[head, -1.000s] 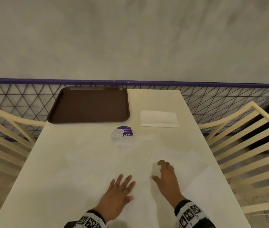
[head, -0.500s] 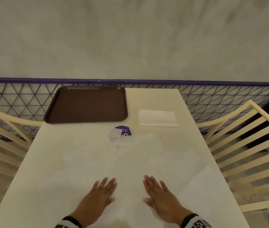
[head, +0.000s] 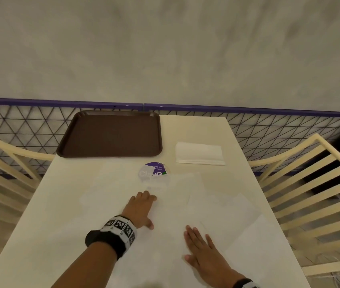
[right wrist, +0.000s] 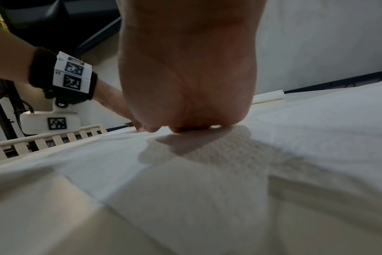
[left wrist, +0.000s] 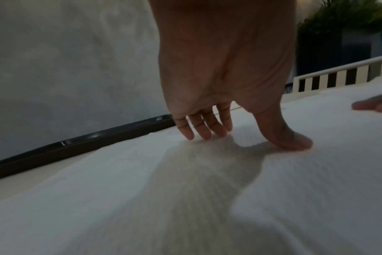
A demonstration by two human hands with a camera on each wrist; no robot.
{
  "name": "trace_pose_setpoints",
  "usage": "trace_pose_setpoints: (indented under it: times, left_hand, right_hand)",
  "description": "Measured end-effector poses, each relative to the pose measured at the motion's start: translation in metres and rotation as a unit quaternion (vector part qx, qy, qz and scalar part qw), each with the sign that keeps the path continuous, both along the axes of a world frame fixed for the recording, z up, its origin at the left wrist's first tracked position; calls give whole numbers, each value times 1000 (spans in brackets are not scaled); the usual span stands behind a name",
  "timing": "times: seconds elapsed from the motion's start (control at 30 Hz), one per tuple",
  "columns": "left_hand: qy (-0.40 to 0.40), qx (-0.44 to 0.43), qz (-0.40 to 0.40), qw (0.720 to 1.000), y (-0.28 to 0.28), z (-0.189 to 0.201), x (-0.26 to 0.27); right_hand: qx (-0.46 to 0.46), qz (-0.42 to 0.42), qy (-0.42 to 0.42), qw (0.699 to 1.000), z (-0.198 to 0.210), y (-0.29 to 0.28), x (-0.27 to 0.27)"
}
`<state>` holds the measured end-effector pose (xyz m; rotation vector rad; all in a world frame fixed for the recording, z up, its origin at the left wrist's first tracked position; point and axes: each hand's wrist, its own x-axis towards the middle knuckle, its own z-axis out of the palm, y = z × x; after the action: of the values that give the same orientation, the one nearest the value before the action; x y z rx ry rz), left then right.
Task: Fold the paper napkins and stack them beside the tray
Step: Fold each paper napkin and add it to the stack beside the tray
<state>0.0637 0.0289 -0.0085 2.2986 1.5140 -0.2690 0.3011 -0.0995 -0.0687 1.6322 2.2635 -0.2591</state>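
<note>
both my hands lay flat and released on the unfolded napkin (head: pixel 171 206): left hand (head: pixel 141 210) nearer the tray (head: pixel 111 135), right hand (head: pixel 203 252) farther; folded napkins (head: pixel 199 153) sat right of the tray.

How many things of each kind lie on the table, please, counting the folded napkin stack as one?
Brown tray: 1
Folded napkin stack: 1
Purple round sticker: 1
Unfolded napkins: several overlapping, count unclear
Total: 3, plus the loose napkins

a food court or canteen: brown serving tray (head: pixel 111 134), "keep clean" table sticker (head: pixel 154 170), slatted chairs (head: pixel 310 183)
</note>
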Motion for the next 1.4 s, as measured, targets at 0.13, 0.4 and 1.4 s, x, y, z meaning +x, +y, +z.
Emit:
trace_pose_setpoints:
  times: [0.13,0.4,1.4]
  left_hand:
    - [49,-3,-9,999,4,-2,4]
    - [-132,11,114,985,-24,5,-31]
    - [-442,99,317,833,203,34,124]
  right_hand:
    - [-26,-7,-14,1000,5,-6,-2]
    - [-116,-29,205,971,36,7,2]
    - [-39,-472,496,728,106,319,137]
